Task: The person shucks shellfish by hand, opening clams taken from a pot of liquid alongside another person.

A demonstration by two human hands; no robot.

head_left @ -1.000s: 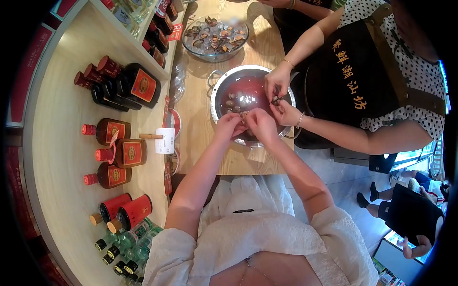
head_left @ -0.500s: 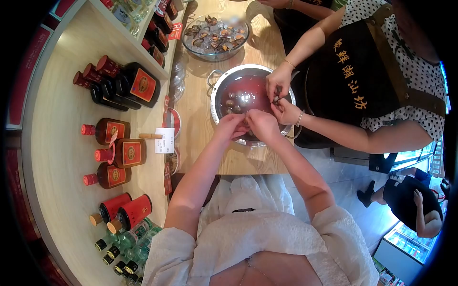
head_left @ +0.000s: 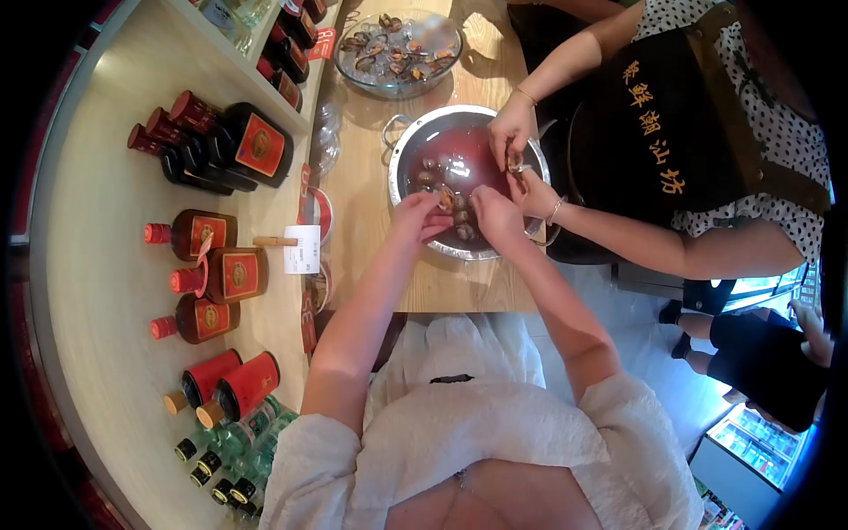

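Observation:
A metal basin holds reddish liquid, with several closed clams lying in it. Over its near left part, my left hand pinches an opened clam whose orange flesh shows. My right hand is just to the right, apart from the left, its fingertips pressed together above the liquid. Whatever those fingers hold, if anything, is hidden. Across the basin's right rim, a co-worker's two hands grip another shell.
Behind the basin stands a glass bowl of opened shellfish on ice. Shelves on the left carry liquor bottles and a clipped paper slip. The co-worker's dark apron borders the wooden table on the right.
My hands have moved apart, the left one leftward with the clam, which now shows open. The co-worker's hands stay over the basin's right side.

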